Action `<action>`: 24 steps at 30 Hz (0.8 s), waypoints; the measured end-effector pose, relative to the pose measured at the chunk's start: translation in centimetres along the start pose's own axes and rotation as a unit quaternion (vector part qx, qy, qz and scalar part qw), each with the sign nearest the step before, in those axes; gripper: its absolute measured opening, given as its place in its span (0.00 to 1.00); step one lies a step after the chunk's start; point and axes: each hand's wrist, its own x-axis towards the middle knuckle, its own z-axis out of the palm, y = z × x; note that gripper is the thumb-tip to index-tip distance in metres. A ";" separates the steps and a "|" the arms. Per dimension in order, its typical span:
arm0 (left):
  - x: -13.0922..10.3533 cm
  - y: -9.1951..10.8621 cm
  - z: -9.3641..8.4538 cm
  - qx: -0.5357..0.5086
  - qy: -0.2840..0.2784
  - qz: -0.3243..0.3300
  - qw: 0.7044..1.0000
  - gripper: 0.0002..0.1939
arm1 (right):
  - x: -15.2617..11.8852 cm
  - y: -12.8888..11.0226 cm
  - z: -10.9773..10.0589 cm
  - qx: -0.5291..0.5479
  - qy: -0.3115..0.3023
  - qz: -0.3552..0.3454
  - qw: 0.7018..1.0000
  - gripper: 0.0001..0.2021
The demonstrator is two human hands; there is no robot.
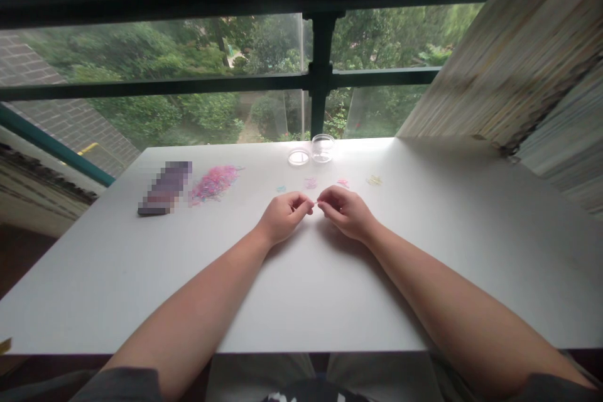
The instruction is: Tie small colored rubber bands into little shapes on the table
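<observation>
My left hand (288,213) and my right hand (346,210) meet near the middle of the white table, fingertips almost touching. Each is closed in a pinch on a tiny pale-pink rubber band (315,203), mostly hidden by the fingers. Just beyond the hands lie small groups of bands: blue (281,189), purple (310,183), pink (342,183) and yellow (375,180). To the left is a large loose pile of mixed pink, purple and blue bands (214,184).
A clear round plastic box (323,149) stands at the table's back edge, with a clear round lid (298,157) beside it. A dark, blurred-out flat object (166,188) lies left of the pile. Behind the white table (301,301) is a window with green bars; a curtain (490,56) hangs at right.
</observation>
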 end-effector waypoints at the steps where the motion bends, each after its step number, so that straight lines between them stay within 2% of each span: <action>1: 0.0 0.1 0.0 0.003 -0.004 0.001 1.000 0.16 | 0.0 0.0 0.0 0.000 0.000 0.000 1.000 0.04; 11: -0.2 0.4 -0.2 0.017 -0.019 0.005 1.000 0.16 | 0.0 -0.1 0.1 -0.009 0.020 -0.013 1.000 0.04; 17: -0.3 0.5 -0.2 0.009 -0.025 0.004 1.000 0.15 | 0.0 -0.7 -0.2 -0.057 0.021 -0.051 0.997 0.01; 24: -0.4 0.8 -0.2 -0.009 -0.044 0.011 0.999 0.15 | 0.1 -0.5 -0.4 -0.115 0.028 -0.102 0.988 0.03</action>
